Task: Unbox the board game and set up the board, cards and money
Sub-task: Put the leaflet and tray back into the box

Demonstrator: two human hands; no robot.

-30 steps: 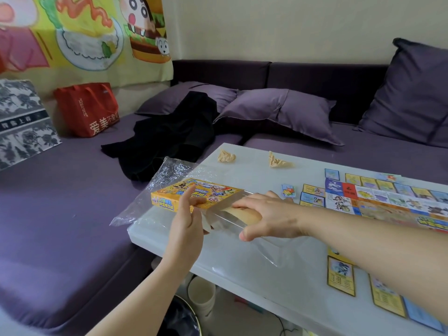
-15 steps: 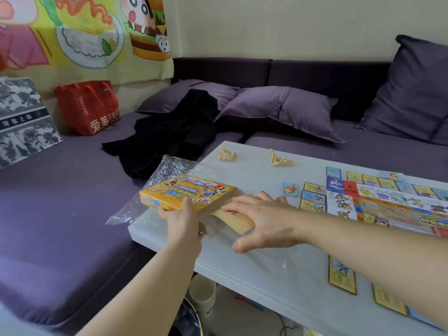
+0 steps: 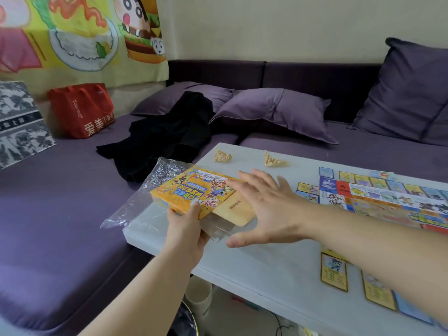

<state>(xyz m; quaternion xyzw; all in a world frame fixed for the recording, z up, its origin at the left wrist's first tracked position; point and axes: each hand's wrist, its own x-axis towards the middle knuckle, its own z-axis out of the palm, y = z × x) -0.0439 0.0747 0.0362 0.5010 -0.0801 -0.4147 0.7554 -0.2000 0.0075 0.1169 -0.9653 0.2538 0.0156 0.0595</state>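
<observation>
— Game box: where, and pointing how?

— At the left end of the white table, inside clear wrap. Long axis running far-left to near-right, print upside down from here, tan insert poking out of the near-right end.

— Hands?

— Left hand gripping the near corner, thumb on top. Right hand released, fingers spread, holding nothing.

— Different from half a second ago?

— Right hand then flat on the insert; now lifted off.

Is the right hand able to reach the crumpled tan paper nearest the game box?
Probably yes. The right hand is open and empty, its fingers point that way, and only bare white table lies between them and the crumpled tan paper near the game box.
</observation>
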